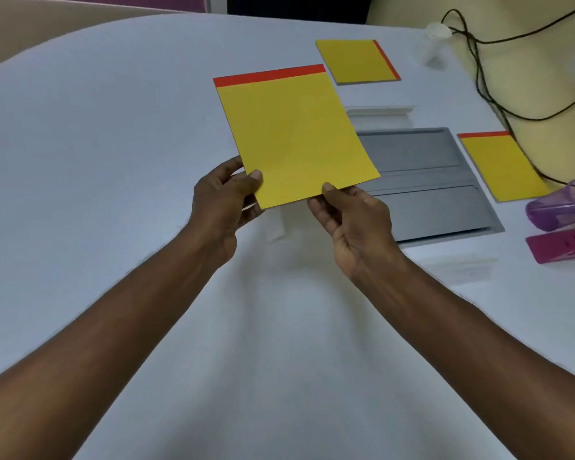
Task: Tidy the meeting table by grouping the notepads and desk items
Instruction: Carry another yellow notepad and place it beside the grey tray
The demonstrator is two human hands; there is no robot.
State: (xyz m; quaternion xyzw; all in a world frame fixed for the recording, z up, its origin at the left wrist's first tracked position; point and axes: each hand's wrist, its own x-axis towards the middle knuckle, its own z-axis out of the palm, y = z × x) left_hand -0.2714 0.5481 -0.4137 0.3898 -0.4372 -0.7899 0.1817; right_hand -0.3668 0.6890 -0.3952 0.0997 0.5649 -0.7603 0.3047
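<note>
Holding it by both near corners seems deliberate: the pad (296, 137) is pinched, thumbs on top and fingers curled under, by the left hand (223, 200) and right hand (352, 224), kept above the table (113, 161), likely so it can be carried flat. Two others, the far pad (356, 61) and side pad (502, 167), are seen lying apart by the hatch (429, 194).

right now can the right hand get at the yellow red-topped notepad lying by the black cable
Probably, once freed: the right hand pinches the raised yellow notepad, which the left hand also holds. Only the flat grey metal hatch lies between it and the lying notepad.
</note>
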